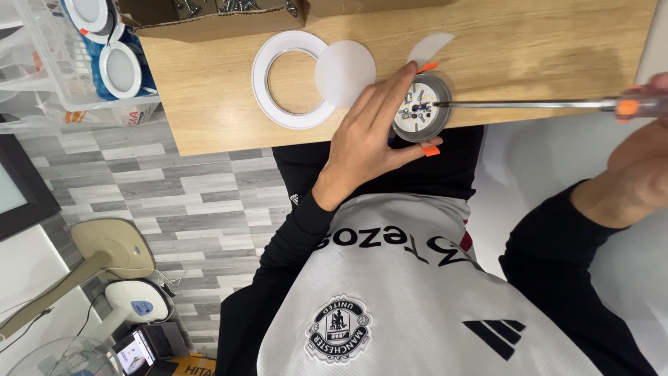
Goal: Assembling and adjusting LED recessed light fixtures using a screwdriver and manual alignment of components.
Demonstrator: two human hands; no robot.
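Note:
My left hand (369, 132) grips a small round metal lamp housing (423, 109) with orange spring clips at the near edge of the wooden table (209, 104). Inside it shows a white round board. My right hand (643, 150) holds a long screwdriver (529, 104) with an orange and clear handle, its tip resting on the board's centre. Left of the housing lie a white ring (263, 76) and a white round diffuser disc (345, 73); a second thin disc (429, 47) lies behind the housing.
An open cardboard box (209, 19) with screws sits at the table's back edge. A wire basket (83, 63) with round white lamps stands at the left. A fan base (115, 247) and other devices sit on the grey plank floor (195, 202).

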